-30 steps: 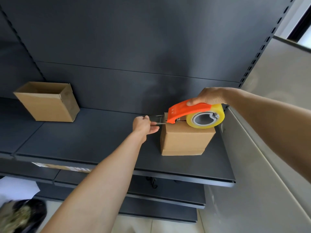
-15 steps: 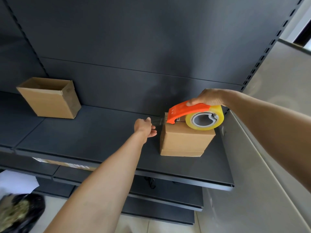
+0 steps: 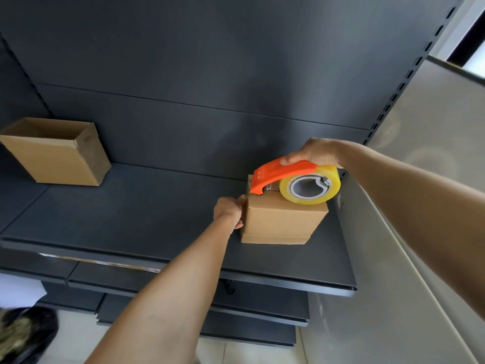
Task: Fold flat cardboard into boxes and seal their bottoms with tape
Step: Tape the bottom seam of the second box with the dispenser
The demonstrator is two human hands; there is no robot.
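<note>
A small folded cardboard box (image 3: 283, 222) stands on the dark shelf (image 3: 147, 211), towards its right end. On top of the box sits an orange tape dispenser (image 3: 283, 172) with a clear yellowish tape roll (image 3: 309, 190). My right hand (image 3: 315, 153) grips the dispenser from above. Its front blade end lies at the box's top left edge. My left hand (image 3: 228, 211) presses against the box's left side, thumb up at the top edge. Any tape under that hand is hidden.
A second, open-topped cardboard box (image 3: 57, 156) stands at the shelf's far left. A strip of flat cardboard (image 3: 105, 262) shows on the shelf below. A grey panel (image 3: 420, 232) rises close on the right. A dark bag (image 3: 23, 334) lies on the floor, bottom left.
My left hand held a tape end out to the left of the box, then moved right onto the box's left side. The dispenser has stayed on top of the box.
</note>
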